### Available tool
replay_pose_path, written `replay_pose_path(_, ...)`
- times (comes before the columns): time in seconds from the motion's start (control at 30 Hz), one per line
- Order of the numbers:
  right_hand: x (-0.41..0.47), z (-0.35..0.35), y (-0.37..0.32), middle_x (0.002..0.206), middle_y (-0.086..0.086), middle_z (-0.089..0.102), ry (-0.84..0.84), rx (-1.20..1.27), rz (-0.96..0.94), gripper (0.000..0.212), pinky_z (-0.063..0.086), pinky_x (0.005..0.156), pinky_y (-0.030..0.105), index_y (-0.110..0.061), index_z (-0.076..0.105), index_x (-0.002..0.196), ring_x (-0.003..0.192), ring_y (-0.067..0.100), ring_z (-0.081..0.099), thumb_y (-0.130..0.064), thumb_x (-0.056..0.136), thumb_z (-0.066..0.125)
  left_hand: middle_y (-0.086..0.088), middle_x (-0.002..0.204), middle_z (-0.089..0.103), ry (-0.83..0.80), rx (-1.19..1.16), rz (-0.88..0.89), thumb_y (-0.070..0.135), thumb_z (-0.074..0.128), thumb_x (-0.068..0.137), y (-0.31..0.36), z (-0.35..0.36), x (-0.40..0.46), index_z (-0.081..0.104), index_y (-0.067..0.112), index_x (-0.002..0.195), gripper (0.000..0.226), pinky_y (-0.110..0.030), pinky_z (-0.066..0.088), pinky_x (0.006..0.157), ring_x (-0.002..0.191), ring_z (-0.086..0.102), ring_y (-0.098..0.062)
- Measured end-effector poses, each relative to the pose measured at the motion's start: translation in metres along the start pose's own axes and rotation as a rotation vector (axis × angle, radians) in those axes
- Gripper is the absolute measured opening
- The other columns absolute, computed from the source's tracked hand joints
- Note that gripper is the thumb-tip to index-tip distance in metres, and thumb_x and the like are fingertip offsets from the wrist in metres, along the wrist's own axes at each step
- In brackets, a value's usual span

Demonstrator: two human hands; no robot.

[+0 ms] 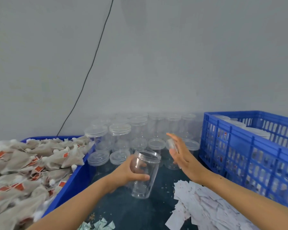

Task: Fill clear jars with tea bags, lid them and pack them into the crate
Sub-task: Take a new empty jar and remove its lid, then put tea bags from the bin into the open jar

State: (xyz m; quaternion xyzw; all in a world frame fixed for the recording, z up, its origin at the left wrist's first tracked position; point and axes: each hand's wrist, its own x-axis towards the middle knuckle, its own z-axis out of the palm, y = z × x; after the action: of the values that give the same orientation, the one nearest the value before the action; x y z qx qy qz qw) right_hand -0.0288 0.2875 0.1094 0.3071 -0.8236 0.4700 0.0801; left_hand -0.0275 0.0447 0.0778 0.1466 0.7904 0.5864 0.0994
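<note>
My left hand (131, 171) grips an empty clear jar (145, 173) round its middle, with the jar's open mouth tilted up and away over the dark table. My right hand (179, 155) is just right of the jar mouth, palm facing left and fingers stretched out. A blurred clear lid (172, 143) sits between its thumb and fingers. Behind both hands stand several lidded clear jars (120, 130), all empty. A blue bin (76, 178) at the left is heaped with tea bags (28, 165). The blue slatted crate (249, 156) at the right holds lidded jars.
White paper slips (204, 206) lie scattered on the table by my right forearm. Some pale green sachets (98, 225) show at the bottom edge. A black cable (90, 70) runs down the grey wall behind the bin.
</note>
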Motion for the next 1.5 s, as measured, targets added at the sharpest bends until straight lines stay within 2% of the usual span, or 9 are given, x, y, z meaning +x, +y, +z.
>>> replay_pose_path(0.1, -0.002, 0.016, 0.019, 0.142, -0.027, 0.014, 0.027, 0.173, 0.199, 0.056, 0.028, 0.104, 0.031, -0.059, 0.025, 0.131, 0.134, 0.007, 0.028, -0.056, 0.085, 0.057, 0.006, 0.132, 0.054, 0.081, 0.035, -0.062, 0.021, 0.089, 0.065, -0.016, -0.006, -0.005, 0.031, 0.029, 0.137, 0.093, -0.032, 0.048, 0.098, 0.122, 0.054, -0.015)
replay_pose_path(0.2, -0.007, 0.040, 0.047, 0.133, -0.006, 0.028, -0.007, 0.112, 0.337, 0.064, 0.040, 0.092, 0.024, -0.042, 0.033, 0.120, 0.120, 0.016, 0.042, -0.036, 0.076, 0.079, 0.009, 0.132, 0.049, 0.154, 0.037, -0.102, 0.019, 0.092, 0.061, -0.037, -0.005, -0.013, 0.032, 0.031, 0.135, 0.097, -0.028, 0.045, 0.099, 0.121, 0.050, -0.010)
replay_pose_path(0.3, -0.010, 0.069, 0.070, 0.125, 0.004, 0.036, 0.050, 0.150, 0.453, 0.068, 0.043, 0.069, 0.017, -0.029, 0.031, 0.113, 0.107, 0.020, 0.050, -0.028, 0.071, 0.084, 0.003, 0.130, 0.050, 0.221, -0.012, -0.137, 0.012, 0.091, 0.060, -0.056, -0.004, -0.022, 0.040, 0.028, 0.128, 0.087, -0.034, 0.047, 0.101, 0.120, 0.050, -0.015)
replay_pose_path(0.53, -0.016, 0.108, 0.101, 0.113, 0.007, 0.042, 0.144, 0.181, 0.530, 0.071, 0.043, 0.073, 0.025, -0.023, 0.031, 0.106, 0.101, 0.021, 0.051, -0.024, 0.064, 0.089, 0.010, 0.126, 0.050, 0.267, -0.097, -0.213, 0.011, 0.092, 0.057, -0.081, -0.002, -0.033, 0.043, 0.035, 0.123, 0.085, -0.033, 0.044, 0.102, 0.119, 0.049, -0.014)
replay_pose_path(0.97, -0.027, 0.103, 0.112, 0.119, -0.003, 0.043, -0.124, -0.236, 0.436, 0.072, 0.038, 0.094, 0.025, -0.022, 0.035, 0.114, 0.111, 0.014, 0.043, -0.034, 0.065, 0.085, 0.005, 0.132, 0.049, 0.135, 0.177, -0.378, 0.016, 0.087, 0.067, -0.072, -0.010, -0.035, 0.039, 0.027, 0.131, 0.081, -0.026, 0.041, 0.101, 0.120, 0.047, -0.013)
replay_pose_path(1.03, -0.019, 0.099, 0.104, 0.125, -0.002, 0.038, -0.184, -0.180, 0.453, 0.074, 0.036, 0.102, 0.028, -0.025, 0.035, 0.123, 0.118, 0.016, 0.040, -0.025, 0.067, 0.084, 0.001, 0.133, 0.051, 0.089, 0.338, -0.445, 0.013, 0.083, 0.072, -0.062, -0.015, -0.038, 0.038, 0.019, 0.136, 0.079, -0.022, 0.042, 0.094, 0.116, 0.049, -0.014)
replay_pose_path(1.13, 0.001, 0.092, 0.080, 0.128, 0.000, 0.047, -0.113, -0.049, 0.424, 0.046, 0.036, 0.102, 0.027, -0.021, 0.049, 0.118, 0.125, 0.017, 0.044, -0.002, 0.081, 0.070, -0.001, 0.133, 0.051, 0.089, 0.596, -0.443, 0.015, 0.078, 0.077, -0.046, -0.031, -0.042, 0.043, 0.017, 0.132, 0.066, -0.023, 0.044, 0.087, 0.114, 0.052, -0.016)
replay_pose_path(1.37, 0.057, 0.095, -0.014, 0.107, 0.003, 0.067, 0.077, 0.224, 0.297, 0.029, 0.047, 0.092, 0.028, -0.014, 0.064, 0.097, 0.106, 0.018, 0.062, 0.011, 0.090, 0.049, 0.001, 0.116, 0.065, 0.414, 0.801, -0.185, -0.002, 0.058, 0.085, -0.009, -0.105, -0.057, 0.064, 0.017, 0.109, 0.031, -0.029, 0.051, 0.091, 0.104, 0.061, -0.015)
replay_pose_path(1.5, 0.070, 0.116, -0.057, 0.100, 0.005, 0.069, 0.031, 0.371, 0.265, 0.025, 0.055, 0.089, 0.034, -0.011, 0.066, 0.090, 0.100, 0.018, 0.065, 0.008, 0.091, 0.050, 0.009, 0.108, 0.065, 0.655, 0.952, -0.172, 0.004, 0.054, 0.086, -0.009, -0.162, -0.088, 0.061, 0.027, 0.096, 0.026, -0.020, 0.044, 0.071, 0.091, 0.058, -0.007)
